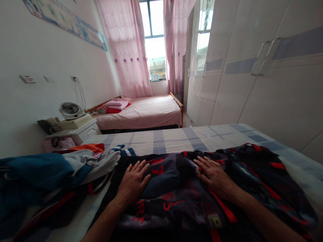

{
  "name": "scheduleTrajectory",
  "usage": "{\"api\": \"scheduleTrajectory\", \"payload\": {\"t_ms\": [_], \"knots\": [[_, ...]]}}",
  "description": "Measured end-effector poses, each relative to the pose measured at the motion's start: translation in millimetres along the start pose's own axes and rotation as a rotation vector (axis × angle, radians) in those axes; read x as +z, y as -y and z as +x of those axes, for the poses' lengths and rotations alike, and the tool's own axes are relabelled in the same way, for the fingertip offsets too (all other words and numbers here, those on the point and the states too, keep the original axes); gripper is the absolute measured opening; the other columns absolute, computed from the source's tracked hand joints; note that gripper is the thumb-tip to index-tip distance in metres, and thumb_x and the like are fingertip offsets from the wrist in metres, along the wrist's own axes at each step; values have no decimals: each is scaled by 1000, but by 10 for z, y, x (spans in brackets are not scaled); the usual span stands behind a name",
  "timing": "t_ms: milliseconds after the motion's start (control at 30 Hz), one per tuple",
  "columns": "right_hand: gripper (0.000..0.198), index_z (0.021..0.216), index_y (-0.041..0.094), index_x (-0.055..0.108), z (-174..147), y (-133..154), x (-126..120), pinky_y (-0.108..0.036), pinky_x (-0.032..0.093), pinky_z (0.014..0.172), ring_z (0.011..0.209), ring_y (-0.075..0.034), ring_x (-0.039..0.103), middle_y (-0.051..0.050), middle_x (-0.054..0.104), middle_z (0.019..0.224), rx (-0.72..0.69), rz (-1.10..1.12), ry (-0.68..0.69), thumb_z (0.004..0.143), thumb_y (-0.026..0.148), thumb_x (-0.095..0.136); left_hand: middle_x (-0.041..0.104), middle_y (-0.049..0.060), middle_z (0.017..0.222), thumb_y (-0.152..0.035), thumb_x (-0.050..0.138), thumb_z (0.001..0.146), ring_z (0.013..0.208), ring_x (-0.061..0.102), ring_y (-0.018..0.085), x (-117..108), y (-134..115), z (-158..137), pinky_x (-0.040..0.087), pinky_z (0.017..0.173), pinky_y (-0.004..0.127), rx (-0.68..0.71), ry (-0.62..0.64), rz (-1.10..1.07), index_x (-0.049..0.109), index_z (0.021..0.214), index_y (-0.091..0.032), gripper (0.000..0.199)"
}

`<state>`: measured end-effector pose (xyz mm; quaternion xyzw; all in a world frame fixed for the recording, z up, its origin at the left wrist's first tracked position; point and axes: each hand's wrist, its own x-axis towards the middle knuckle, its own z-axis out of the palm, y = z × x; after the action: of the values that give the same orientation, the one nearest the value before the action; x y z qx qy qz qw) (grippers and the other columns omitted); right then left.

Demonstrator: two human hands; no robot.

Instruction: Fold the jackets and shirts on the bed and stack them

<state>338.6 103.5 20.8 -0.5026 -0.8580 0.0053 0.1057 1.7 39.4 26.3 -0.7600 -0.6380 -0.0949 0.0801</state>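
Observation:
A dark garment with red lettering and red trim (164,188) lies spread over the near bed, in front of me. My left hand (133,179) rests flat on its left part, fingers stretched out. On the right part, my right hand (214,173) presses down with fingers extended and slightly spread. Neither hand grips the cloth. Dark fabric with red patches (262,168) continues to the right of my right hand; whether it is the same garment I cannot tell. The lower edge of the garment runs into shadow.
Left of me lies a heap of clothes, with a teal and grey garment (47,166) and an orange piece (88,147). A checked sheet (156,141) covers the near bed. Beyond stand a pink bed (151,109), a small fan (72,110) on a cabinet, and a white wardrobe (232,94) at right.

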Motion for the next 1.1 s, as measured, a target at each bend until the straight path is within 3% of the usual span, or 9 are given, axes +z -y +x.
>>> {"api": "scheduleTrajectory", "payload": {"t_ms": [1100], "knots": [[53, 136, 25, 43, 3, -8, 17, -45, 26, 107, 135, -26, 27, -5, 35, 144, -1, 5, -6, 91, 50, 34, 47, 4, 138, -44, 39, 90, 127, 42, 26, -2, -2, -8, 32, 104, 49, 3, -24, -13, 51, 128, -27, 43]]}}
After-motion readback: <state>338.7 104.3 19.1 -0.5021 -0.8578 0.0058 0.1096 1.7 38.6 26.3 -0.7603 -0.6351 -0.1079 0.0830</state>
